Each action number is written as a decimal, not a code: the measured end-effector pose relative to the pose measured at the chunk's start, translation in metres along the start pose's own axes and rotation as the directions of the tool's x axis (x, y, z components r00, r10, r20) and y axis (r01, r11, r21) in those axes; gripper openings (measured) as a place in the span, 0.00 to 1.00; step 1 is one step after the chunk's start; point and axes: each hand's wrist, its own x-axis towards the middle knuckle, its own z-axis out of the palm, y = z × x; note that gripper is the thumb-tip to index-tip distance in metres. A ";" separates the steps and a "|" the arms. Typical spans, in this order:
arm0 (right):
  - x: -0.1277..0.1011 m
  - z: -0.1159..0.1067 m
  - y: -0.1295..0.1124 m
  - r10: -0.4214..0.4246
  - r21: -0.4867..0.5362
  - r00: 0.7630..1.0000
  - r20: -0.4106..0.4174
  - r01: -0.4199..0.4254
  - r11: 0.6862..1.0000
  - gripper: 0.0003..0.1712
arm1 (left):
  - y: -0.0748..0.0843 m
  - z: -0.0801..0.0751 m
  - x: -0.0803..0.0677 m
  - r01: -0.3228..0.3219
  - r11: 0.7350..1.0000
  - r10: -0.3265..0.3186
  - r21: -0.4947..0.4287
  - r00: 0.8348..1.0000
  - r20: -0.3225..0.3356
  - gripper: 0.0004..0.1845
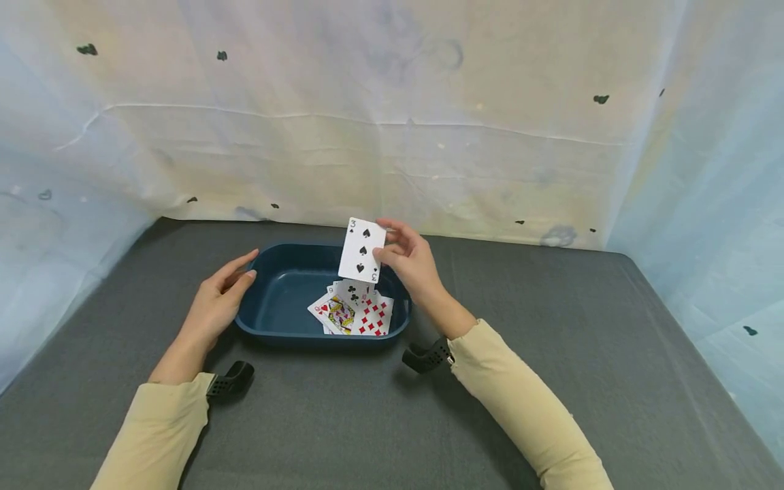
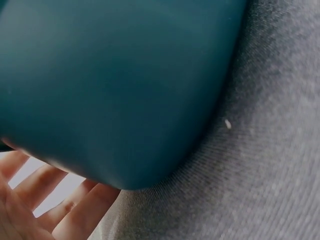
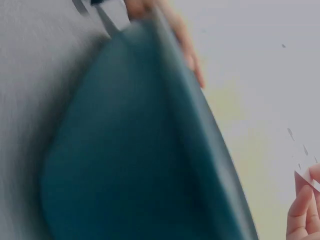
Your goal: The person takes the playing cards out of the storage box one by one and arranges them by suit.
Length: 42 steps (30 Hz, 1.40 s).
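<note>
My right hand [image 1: 412, 264] pinches a three of spades [image 1: 361, 250] by its right edge, between thumb and fingers. The card is held face toward me, over the back right part of a dark blue tray [image 1: 269, 335]. Inside the tray's right half lies a loose pile of face-up playing cards, with a red queen [image 1: 339, 314] and a ten of diamonds [image 1: 373, 317] on show. At the tray's left end my left hand [image 1: 216, 303] holds the rim, thumb at the edge. In the left wrist view, its fingers [image 2: 85, 210] lie against the tray's outer wall.
The tray stands on a table with a grey cloth [image 1: 520, 367]. A pale patterned curtain [image 1: 380, 122] hangs behind the table and along both sides. Black bands with camera mounts [image 1: 229, 382] sit on both wrists.
</note>
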 end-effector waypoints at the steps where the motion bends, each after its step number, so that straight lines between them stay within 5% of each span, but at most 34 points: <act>1: 0.001 -0.006 -0.002 -0.003 -0.007 1.000 -0.014 0.003 1.000 0.28 | 0.000 0.000 0.000 -0.001 1.000 0.001 0.002 1.000 0.000 0.30; 19: -0.001 -0.101 0.011 0.067 -0.266 0.985 -0.160 -0.108 0.958 0.28 | 0.001 -0.002 0.000 0.004 1.000 -0.004 0.002 1.000 -0.011 0.30; 30: 0.005 -0.122 0.043 0.173 -0.405 0.980 -0.103 -0.200 0.892 0.29 | 0.001 0.000 0.000 0.020 1.000 -0.020 -0.004 1.000 -0.008 0.30; 42: 0.019 -0.124 0.064 0.186 -0.525 0.977 -0.100 -0.211 0.824 0.27 | 0.001 -0.001 0.000 0.023 1.000 -0.024 -0.008 1.000 -0.009 0.30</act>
